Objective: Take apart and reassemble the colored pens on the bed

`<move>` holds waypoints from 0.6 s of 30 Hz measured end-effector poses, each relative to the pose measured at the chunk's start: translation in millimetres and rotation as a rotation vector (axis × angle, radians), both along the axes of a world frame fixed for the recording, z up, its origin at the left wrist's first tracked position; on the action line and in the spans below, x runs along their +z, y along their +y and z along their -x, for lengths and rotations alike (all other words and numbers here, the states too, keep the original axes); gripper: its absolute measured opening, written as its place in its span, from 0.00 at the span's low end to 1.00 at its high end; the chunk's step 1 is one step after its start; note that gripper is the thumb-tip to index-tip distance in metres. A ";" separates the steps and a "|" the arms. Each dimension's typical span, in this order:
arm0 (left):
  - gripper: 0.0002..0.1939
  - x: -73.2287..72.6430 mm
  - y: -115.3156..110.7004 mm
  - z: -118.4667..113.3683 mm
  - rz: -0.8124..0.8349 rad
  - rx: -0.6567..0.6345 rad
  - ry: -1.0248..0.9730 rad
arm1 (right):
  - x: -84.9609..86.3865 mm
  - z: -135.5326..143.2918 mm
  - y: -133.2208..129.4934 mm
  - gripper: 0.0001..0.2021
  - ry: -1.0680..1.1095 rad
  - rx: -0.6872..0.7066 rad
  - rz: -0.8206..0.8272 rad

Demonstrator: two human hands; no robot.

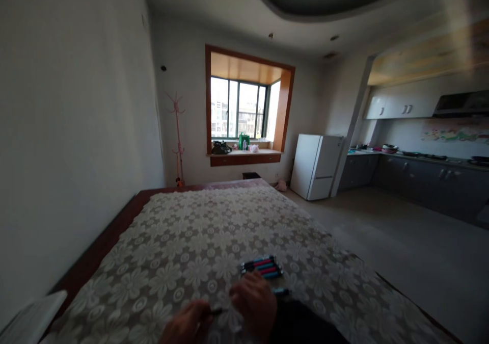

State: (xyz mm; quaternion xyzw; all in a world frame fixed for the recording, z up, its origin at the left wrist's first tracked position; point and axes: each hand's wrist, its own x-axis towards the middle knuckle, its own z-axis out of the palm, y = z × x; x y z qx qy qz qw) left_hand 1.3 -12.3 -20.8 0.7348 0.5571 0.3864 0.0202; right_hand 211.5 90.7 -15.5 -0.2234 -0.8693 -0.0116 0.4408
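Several pens (262,266) in blue, red and black lie side by side on the flower-patterned tablecloth (183,232). My right hand (255,298) is just in front of them, its fingers curled and blurred; whether it holds anything is hidden. Beside its wrist, partly covered by the dark sleeve, another pen (281,291) lies on the cloth. To the left, near the table's front, my left hand (189,321) is closed on a small dark pen-like piece (216,311) that sticks out to the right from its fingertips.
A white flat object (36,316) is at the table's left front corner, by the wall. Beyond the table are a pink coat stand (178,130), a window sill (244,153) with items and a white fridge (315,165).
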 end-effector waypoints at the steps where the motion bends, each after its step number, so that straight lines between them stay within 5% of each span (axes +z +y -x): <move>1: 0.07 5.0 -2.5 -0.9 -0.014 -0.019 0.020 | 12.5 -6.1 -4.6 0.19 -0.008 -0.005 0.063; 6: 0.12 23.4 -4.5 -0.7 0.035 0.012 0.134 | 40.4 -26.2 3.4 0.11 -0.102 0.103 0.283; 13: 0.09 24.3 -6.1 -0.3 0.069 0.098 0.079 | 33.4 -27.5 0.5 0.07 -0.429 0.327 0.278; 18: 0.08 23.4 -5.0 -0.1 0.070 0.071 0.077 | 25.2 -21.4 -2.7 0.04 -0.483 0.360 0.284</move>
